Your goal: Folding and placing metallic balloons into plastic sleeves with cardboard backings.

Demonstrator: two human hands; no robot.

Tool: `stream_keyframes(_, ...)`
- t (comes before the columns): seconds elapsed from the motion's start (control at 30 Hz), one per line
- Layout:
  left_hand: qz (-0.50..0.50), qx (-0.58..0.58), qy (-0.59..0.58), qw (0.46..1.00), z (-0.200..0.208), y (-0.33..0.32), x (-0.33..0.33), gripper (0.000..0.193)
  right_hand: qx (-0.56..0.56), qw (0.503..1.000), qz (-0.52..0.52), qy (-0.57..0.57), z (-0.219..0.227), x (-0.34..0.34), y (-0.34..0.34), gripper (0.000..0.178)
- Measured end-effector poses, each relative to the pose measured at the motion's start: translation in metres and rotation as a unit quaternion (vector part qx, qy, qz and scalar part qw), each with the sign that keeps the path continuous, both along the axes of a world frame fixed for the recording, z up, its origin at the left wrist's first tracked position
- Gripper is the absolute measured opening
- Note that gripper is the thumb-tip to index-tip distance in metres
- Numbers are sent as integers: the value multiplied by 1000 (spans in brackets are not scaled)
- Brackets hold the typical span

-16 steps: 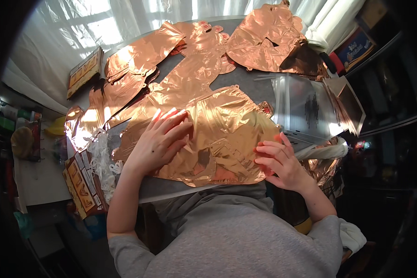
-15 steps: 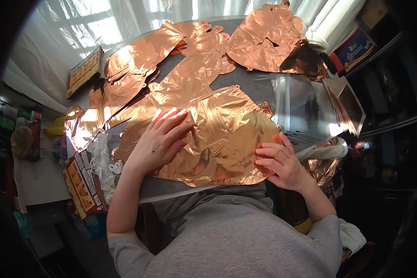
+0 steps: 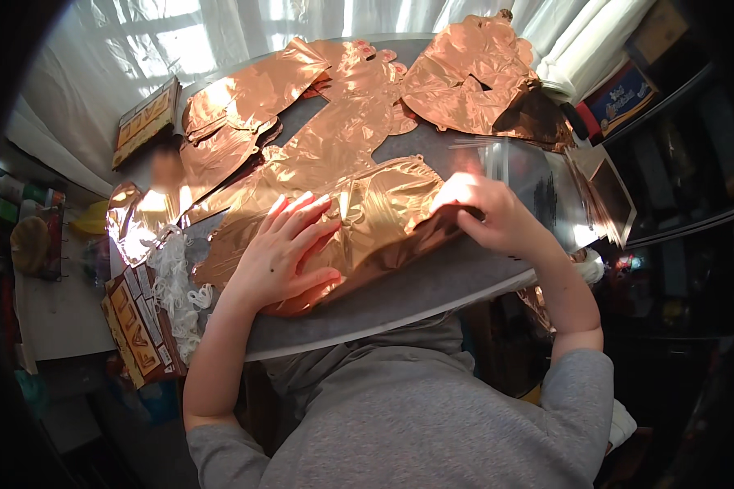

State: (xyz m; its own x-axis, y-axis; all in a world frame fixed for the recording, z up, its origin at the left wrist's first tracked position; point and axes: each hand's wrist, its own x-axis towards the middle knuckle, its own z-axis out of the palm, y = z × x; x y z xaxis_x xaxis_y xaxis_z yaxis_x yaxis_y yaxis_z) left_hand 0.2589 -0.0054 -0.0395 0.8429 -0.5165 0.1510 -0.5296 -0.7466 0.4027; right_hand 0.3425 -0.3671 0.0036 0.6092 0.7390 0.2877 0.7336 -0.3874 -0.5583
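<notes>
Head view: a grey table (image 3: 440, 281) with a pale rim is lit by sunlight let through a white curtain (image 3: 179, 49) behind it. Its far half is covered by crinkled copper foil pieces (image 3: 465, 90), some overlapped. In front of them, at the middle of the near half, a gold foil sheet (image 3: 379, 204) is spread, its near right side turned up so that a darker underside is shown. Clear plastic bags (image 3: 538, 183) are laid to the right of it. By the right hand (image 3: 477, 212), with fingers curled, the sheet's right edge is grasped; the left hand (image 3: 281, 261) is kept unclenched, laid palm down with fingers spread on the sheet's left part. Yellow-and-brown flat packs (image 3: 144, 126) are set at the table's left side, and beside the nearer one white string (image 3: 175, 285) is heaped loosely.
</notes>
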Motion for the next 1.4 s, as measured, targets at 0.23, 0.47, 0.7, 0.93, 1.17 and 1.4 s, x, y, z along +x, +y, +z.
stream_keyframes(0.23,-42,-111,72,990,-10,18,13,60,-28,994,19,107,-20,57,40,18)
stream_keyframes(0.47,1,-80,52,995,-3,9,7,69,-74,996,4,-48,-33,61,49,16)
stream_keyframes(0.7,-10,-51,32,998,-3,8,7,59,-54,962,-112,-244,-38,31,60,39)
stream_keyframes(0.93,-13,-41,27,999,-5,8,6,61,-164,985,49,-32,-53,-30,65,67)
stream_keyframes(1.17,-10,-36,29,999,-4,8,6,64,-179,981,56,-55,-56,-20,63,63)
stream_keyframes(1.4,11,-129,114,985,-3,23,7,68,-172,982,43,-70,-57,-19,65,63)
